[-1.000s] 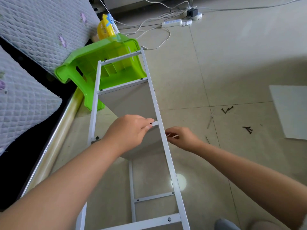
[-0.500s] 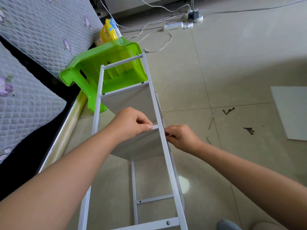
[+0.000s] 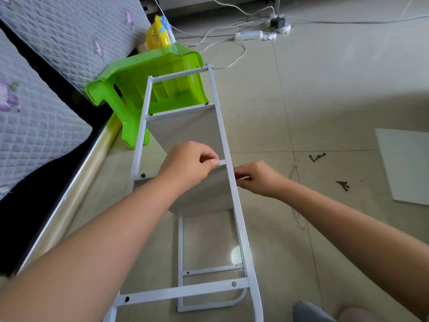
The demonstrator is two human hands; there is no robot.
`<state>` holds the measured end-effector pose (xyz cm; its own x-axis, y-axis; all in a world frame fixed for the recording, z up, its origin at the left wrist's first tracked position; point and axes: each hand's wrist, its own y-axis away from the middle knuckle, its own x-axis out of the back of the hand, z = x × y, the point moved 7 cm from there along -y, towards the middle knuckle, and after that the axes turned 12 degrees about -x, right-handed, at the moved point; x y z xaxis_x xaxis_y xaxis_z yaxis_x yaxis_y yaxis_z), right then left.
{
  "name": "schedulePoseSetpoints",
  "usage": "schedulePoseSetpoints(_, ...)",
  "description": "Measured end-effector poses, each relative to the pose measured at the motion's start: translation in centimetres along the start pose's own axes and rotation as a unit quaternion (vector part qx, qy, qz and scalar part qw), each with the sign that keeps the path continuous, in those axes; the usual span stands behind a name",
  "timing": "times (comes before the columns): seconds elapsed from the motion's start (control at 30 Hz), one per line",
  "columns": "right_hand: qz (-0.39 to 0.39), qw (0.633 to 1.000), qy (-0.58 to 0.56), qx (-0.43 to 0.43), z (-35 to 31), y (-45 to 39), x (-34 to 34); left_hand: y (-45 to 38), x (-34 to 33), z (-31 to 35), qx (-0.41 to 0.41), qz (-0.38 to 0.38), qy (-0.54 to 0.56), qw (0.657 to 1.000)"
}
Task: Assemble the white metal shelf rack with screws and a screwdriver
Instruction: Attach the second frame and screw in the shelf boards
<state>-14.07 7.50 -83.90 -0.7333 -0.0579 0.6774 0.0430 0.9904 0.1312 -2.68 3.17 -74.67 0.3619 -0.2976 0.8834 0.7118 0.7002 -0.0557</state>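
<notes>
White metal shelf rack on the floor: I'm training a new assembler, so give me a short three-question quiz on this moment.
1. True or false: the left hand grips a crossbar of the white metal shelf rack.
2. The right hand is at which part of the rack? A) the right upright, B) the top bar, C) the bottom crossbar.
3. What lies behind the rack's far end?

Key: 1. True. 2. A; it pinches something small against the rail, too small to identify. 3. A tipped-over green plastic stool. Loose dark screws lie on the tiled floor to the right.
</notes>
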Motion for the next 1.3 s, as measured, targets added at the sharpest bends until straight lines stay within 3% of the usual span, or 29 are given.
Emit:
schedulePoseSetpoints(0.1,0.002,1.000,0.004,-0.026,0.6,0.0,0.1,0.3,0.1,0.4,-0.006,0.043,0.000,0.999)
schedulePoseSetpoints(0.23,-0.022,0.991,-0.006,-0.133,3.9,0.9,1.1,0.4,0.4,0.3,-0.019,0.098,0.003,0.995)
schedulePoseSetpoints(0.43,-0.026,0.971,0.020,-0.236,9.0,2.5,1.5,0.3,0.0,-0.1,-0.077,0.068,0.021,0.994)
schedulePoseSetpoints(0.67,-0.015,0.986,-0.010,-0.166,4.4,1.7,0.5,0.2,-0.3,-0.3,-0.030,0.044,0.049,0.997)
schedulePoseSetpoints(0.77,0.026,0.990,-0.046,-0.131,2.2,1.4,1.0,0.4,-0.4,-0.4,-0.026,0.046,0.053,0.997)
schedulePoseSetpoints(0.97,0.073,0.983,-0.115,-0.125,1.1,1.4,3.7,1.5,-0.9,-0.5,-0.122,0.088,0.048,0.988)
schedulePoseSetpoints(1.1,0.070,0.981,-0.042,-0.174,3.7,1.5,4.2,1.8,-0.9,-0.3,-0.190,0.085,-0.008,0.978)
schedulePoseSetpoints(1.2,0.038,0.960,0.066,-0.268,9.4,1.7,2.6,1.4,-1.1,-0.3,-0.154,0.070,-0.002,0.986)
schedulePoseSetpoints(1.3,-0.029,0.912,0.182,-0.367,15.5,3.2,-0.3,0.8,-1.6,-0.7,-0.123,0.066,-0.015,0.990)
